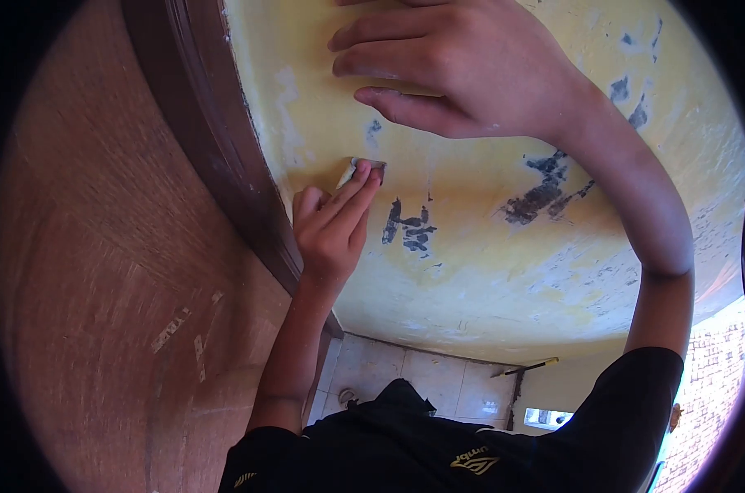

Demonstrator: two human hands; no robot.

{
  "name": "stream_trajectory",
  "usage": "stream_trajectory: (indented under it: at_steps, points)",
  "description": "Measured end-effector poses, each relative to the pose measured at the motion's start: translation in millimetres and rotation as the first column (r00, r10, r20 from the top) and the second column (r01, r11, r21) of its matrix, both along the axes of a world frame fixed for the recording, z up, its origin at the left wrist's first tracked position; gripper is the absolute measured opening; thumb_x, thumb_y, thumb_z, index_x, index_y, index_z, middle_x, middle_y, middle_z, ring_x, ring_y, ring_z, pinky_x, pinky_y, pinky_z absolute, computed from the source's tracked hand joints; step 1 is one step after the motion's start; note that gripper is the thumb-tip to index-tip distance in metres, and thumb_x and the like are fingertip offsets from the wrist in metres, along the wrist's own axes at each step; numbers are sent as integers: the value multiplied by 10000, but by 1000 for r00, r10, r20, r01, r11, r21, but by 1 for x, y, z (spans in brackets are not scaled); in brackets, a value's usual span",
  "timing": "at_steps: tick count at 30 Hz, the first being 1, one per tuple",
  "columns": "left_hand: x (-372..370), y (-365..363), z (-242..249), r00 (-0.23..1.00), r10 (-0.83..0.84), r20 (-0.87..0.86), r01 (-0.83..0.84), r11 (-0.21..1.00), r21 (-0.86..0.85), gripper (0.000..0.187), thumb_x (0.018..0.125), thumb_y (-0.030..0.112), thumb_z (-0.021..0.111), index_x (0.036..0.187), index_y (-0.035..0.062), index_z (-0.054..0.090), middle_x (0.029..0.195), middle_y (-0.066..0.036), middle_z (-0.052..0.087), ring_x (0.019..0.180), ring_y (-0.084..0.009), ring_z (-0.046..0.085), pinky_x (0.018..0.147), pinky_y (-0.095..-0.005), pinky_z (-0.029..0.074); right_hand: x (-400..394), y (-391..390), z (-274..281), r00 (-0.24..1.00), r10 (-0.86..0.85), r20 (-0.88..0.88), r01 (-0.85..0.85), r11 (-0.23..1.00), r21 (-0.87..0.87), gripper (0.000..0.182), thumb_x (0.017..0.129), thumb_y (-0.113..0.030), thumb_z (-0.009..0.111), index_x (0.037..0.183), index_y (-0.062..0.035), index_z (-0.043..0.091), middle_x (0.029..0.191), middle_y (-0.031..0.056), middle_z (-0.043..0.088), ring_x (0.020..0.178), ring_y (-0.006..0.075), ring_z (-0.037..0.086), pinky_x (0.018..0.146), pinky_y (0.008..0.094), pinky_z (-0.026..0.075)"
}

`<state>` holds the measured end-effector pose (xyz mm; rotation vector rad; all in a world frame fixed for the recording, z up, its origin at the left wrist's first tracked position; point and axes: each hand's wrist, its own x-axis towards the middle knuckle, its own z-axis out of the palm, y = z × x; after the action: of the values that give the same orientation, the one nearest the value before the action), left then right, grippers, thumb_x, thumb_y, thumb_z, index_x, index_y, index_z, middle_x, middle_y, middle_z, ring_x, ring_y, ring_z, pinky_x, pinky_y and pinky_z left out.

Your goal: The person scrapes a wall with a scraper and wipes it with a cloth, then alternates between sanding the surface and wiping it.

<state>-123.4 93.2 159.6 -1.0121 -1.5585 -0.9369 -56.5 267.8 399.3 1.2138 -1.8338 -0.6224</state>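
Observation:
Against the yellow wall [471,181], my left hand [333,226] presses a small folded piece of sandpaper or similar sheet [371,167] under its extended fingertips. Dark patches of bare wall [409,228] show just to the right of that hand. Higher up, my right hand [446,66] rests on the wall with its fingers spread, holding nothing visible; part of it is cut off by the top edge. A larger dark patch [538,193] lies below the right wrist.
A dark brown door frame [216,123] and a wooden door panel [126,246] stand on the left. Below are floor tiles [438,378], a thin black-and-yellow object [532,367] and my dark shirt [405,452].

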Motion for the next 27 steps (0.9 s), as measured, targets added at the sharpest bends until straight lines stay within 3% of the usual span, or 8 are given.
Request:
stream_trajectory:
  at_steps: [6,8,14,16,17,19,22,27]
  points:
    - [-10,2,23,996,-8,-90,16,997,80,312,852,-41,758,1133,75,829,1214,-34,791,628,-162,483,623,-295,414,6,-6,-2,999,-18,35,18,1000,-1,242,947,-295,676,1032,-74,731,1052,83,737,1186,295,647,1106,440,486]
    - [-12,-7,10,979,-131,-156,110,984,-139,336,838,-48,757,1146,67,823,1211,-29,793,630,-157,490,614,-288,422,7,-4,1,999,-33,22,33,999,2,247,948,-297,676,1037,-73,732,1057,83,736,1192,297,645,1108,439,485]
    - [-7,-11,27,979,-131,-157,95,971,-220,303,896,-47,707,1170,35,806,1229,-92,782,879,-155,738,629,-297,402,7,-5,2,999,-20,46,19,999,27,251,947,-299,680,1056,-80,737,1085,77,736,1205,301,641,1112,433,483]
    - [-15,-14,33,976,-52,-212,17,987,-162,359,843,-27,748,1174,93,819,1227,-14,789,601,-148,412,572,-275,411,1,-6,0,994,87,61,-85,996,-39,249,944,-294,683,1061,-82,740,1101,74,738,1203,297,641,1110,434,484]
    - [-33,-13,35,976,34,-214,-29,999,27,333,851,-7,752,1153,110,826,1239,7,785,601,-143,407,550,-254,387,0,-4,1,994,94,60,-92,995,-47,249,944,-294,683,1061,-82,740,1101,74,738,1203,297,641,1110,434,484]
    - [-4,7,13,979,-48,-197,37,997,-61,332,848,-9,755,1148,116,828,1245,11,783,603,-143,407,546,-247,382,11,-7,3,997,-66,50,64,997,36,241,941,-290,685,1058,-86,739,1090,68,740,1192,290,645,1110,432,486]
    - [-10,9,13,972,-114,-204,83,984,-155,336,842,-9,759,1145,119,830,1268,7,775,605,-151,400,548,-237,386,-2,-4,-2,994,97,59,-94,994,-50,227,941,-286,683,1038,-87,734,1060,63,738,1176,283,651,1105,428,491]
    - [-14,-14,40,992,-37,-118,33,999,-35,311,878,-60,720,1164,31,802,1221,-101,779,812,-150,660,627,-293,408,1,-1,0,997,49,52,-48,999,-10,216,940,-285,682,1007,-85,726,1026,61,736,1155,279,659,1097,424,500]
